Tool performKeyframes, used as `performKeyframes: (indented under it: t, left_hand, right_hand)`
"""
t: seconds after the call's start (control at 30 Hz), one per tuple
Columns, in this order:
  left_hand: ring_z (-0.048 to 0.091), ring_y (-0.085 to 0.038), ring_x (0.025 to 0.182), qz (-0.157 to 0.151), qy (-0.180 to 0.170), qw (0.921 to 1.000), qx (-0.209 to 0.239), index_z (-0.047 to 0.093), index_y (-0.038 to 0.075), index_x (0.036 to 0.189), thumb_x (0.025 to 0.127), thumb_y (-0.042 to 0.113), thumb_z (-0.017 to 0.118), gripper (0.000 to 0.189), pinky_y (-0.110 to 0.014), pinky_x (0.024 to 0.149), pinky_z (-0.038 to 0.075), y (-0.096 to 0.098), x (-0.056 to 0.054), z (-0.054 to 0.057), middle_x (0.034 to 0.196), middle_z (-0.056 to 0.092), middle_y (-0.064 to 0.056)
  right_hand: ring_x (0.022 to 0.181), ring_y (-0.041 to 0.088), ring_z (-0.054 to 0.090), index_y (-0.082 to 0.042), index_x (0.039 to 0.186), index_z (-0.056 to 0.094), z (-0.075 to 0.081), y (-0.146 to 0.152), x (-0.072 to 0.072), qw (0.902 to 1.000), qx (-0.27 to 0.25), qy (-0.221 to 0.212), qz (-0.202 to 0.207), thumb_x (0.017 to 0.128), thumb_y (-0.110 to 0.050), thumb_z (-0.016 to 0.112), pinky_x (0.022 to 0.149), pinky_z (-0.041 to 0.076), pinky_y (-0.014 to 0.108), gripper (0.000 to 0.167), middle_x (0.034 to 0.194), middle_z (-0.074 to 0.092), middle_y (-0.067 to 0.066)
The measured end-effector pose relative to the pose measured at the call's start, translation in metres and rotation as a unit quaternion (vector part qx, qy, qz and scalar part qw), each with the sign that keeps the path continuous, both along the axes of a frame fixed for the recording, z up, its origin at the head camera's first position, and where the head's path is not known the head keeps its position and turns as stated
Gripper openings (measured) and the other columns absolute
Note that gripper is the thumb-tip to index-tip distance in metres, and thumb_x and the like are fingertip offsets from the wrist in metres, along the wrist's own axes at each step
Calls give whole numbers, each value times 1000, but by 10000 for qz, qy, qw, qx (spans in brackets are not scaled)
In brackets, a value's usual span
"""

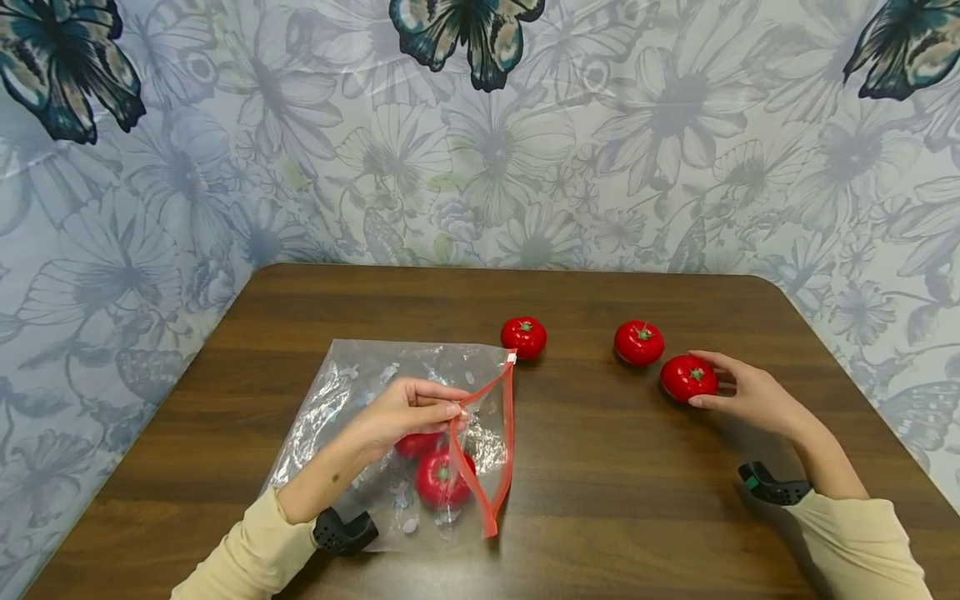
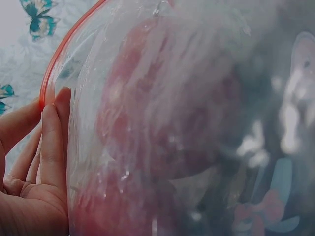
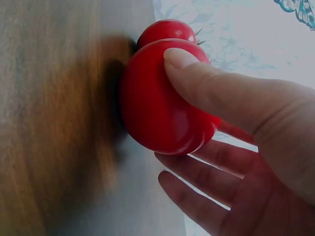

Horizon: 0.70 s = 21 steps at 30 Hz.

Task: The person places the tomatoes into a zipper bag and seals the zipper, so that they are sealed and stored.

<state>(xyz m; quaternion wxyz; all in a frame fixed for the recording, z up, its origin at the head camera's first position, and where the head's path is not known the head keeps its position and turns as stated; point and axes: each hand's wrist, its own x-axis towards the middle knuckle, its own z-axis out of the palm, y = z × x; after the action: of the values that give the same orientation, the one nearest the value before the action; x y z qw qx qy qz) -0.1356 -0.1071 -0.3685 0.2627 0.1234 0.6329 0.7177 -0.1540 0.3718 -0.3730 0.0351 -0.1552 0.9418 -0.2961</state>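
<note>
A clear zip bag (image 1: 360,375) with a red-orange zip edge lies on the table, its mouth parted toward the right. My left hand (image 1: 408,417) pinches the near lip of that edge between thumb and fingers. Inside the bag are two red tomatoes, one tomato (image 1: 442,479) in plain sight and the other partly hidden by the hand; in the left wrist view they blur through the plastic (image 2: 157,98). Over on the right, my right hand (image 1: 750,396) grips another tomato (image 1: 687,378), thumb on the near side and fingers round the far side, as the right wrist view confirms.
Two more tomatoes stand on the brown wooden table (image 1: 592,500): one tomato (image 1: 639,342) just left of the gripped one, another tomato (image 1: 523,337) by the bag's far right corner. A floral wall (image 1: 495,192) with butterflies rises behind the table.
</note>
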Motion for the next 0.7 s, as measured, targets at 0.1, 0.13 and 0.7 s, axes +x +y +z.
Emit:
performKeyframes:
  t: [0.1,0.13,0.7]
  left_hand:
    - [67,-22,84,5,16,10000,-18,57,-14,117,87,3,66,36,-32,76,54,0,-1,0,93,68,-18]
    - [67,-22,84,9,19,10000,-25,57,-14,117,87,4,66,36,-32,76,54,0,-1,0,93,68,-18]
    - [67,-22,84,32,-42,10000,-42,57,-14,117,86,3,66,36,-32,75,54,0,1,1,93,68,-18]
  right_hand:
    - [108,50,49,6,133,43,0,0,0,10000,-6,58,-56,80,-24,76,83,46,56,69,124,48,33]
    - [108,50,49,6,132,43,-1,-1,0,10000,-14,75,-63,80,-24,76,83,46,56,69,123,49,33]
    - [106,41,55,3,134,45,15,-44,11,9983,-274,114,494,77,-24,78,84,48,49,71,126,50,27]
